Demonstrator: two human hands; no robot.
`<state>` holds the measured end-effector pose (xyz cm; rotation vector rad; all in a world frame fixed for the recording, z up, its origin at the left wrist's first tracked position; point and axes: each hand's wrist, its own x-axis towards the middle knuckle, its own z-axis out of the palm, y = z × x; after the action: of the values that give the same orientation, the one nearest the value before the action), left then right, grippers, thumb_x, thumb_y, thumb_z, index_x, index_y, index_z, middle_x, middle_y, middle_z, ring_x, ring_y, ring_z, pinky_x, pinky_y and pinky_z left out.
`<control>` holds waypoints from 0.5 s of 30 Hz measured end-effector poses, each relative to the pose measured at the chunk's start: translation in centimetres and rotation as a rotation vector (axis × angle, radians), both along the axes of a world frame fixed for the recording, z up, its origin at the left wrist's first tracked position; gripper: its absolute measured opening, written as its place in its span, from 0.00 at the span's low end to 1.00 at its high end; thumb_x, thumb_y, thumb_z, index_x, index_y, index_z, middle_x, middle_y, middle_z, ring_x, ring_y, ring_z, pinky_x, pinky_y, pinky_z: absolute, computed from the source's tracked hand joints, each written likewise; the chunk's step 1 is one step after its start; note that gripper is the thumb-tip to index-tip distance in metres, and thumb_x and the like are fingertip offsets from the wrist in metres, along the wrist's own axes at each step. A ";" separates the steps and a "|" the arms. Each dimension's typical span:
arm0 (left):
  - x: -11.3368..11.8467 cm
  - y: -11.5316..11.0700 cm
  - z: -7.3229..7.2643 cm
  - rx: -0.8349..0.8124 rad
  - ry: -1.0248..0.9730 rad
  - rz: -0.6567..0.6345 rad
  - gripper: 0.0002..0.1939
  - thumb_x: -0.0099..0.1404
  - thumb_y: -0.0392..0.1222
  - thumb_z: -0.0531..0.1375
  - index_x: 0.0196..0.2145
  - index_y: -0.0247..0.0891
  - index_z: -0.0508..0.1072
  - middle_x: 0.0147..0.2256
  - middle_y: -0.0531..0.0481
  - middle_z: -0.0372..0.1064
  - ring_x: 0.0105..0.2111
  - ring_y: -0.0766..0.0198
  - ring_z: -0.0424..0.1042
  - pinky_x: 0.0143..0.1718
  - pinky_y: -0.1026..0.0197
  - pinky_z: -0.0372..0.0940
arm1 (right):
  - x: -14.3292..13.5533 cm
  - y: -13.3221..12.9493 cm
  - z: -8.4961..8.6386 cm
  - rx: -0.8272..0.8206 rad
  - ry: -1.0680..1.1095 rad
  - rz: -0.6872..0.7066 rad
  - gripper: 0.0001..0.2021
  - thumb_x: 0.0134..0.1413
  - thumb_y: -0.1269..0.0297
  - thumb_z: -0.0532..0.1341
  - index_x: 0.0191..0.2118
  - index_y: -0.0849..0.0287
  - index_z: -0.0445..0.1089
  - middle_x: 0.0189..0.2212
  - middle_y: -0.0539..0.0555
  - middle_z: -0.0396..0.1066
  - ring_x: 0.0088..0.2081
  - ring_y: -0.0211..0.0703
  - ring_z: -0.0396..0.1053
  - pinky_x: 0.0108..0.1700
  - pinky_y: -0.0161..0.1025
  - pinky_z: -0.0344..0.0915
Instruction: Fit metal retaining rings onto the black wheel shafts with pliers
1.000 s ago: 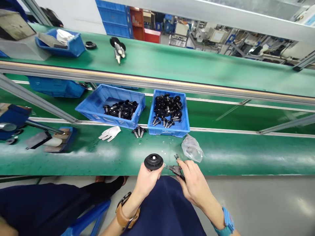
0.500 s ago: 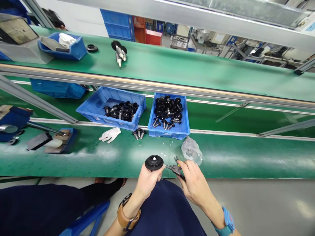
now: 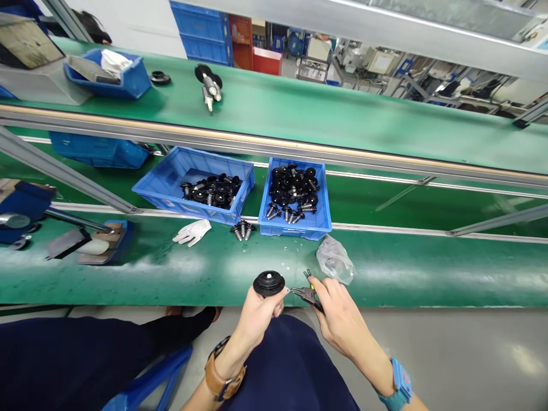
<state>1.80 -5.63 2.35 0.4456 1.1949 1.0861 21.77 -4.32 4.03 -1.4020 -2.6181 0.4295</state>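
Wrapped round the lower part of a black round-topped part (image 3: 269,283) is my left hand (image 3: 257,314), near the front edge of the bench. My right hand (image 3: 336,311) is closed on a pair of pliers (image 3: 307,294) with dark handles. The pliers' thin tips reach to the fingers of my left hand, where a tiny ring seems to sit; its exact seat is too small to tell. A second slim tool (image 3: 307,273) with a yellow spot shows by my right fingers. Small rings (image 3: 285,266) lie loose on the bench beyond my hands.
Two blue bins (image 3: 295,233) (image 3: 188,211) hold many black parts. Several more parts (image 3: 243,230) lie before them, beside a white glove (image 3: 192,232). A clear plastic bag (image 3: 334,260) is at right, a lever fixture (image 3: 103,245) at left. Another person's leg (image 3: 171,337) is at left.
The view has shifted very slightly. Both hands keep almost the same pose, with the pliers' tips still at the left fingers.
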 end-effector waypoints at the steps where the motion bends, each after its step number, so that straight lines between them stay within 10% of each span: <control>1: -0.1 0.0 0.0 -0.002 -0.009 0.000 0.24 0.53 0.53 0.71 0.21 0.40 0.60 0.15 0.61 0.51 0.17 0.73 0.52 0.20 0.66 0.50 | 0.0 -0.1 -0.1 -0.013 0.010 0.000 0.24 0.61 0.74 0.53 0.63 0.60 0.58 0.43 0.61 0.66 0.41 0.53 0.65 0.41 0.48 0.67; 15: -1.3 -0.2 0.4 -0.008 -0.039 -0.011 0.24 0.52 0.52 0.71 0.21 0.40 0.60 0.15 0.62 0.50 0.17 0.74 0.51 0.20 0.66 0.49 | -1.2 -0.4 -0.1 0.039 -0.023 0.003 0.31 0.57 0.78 0.51 0.67 0.62 0.53 0.43 0.61 0.65 0.42 0.53 0.64 0.42 0.49 0.67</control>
<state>0.51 -5.80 2.78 0.4230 1.1606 1.0754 20.57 -4.72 3.93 -1.3991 -2.6324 0.3621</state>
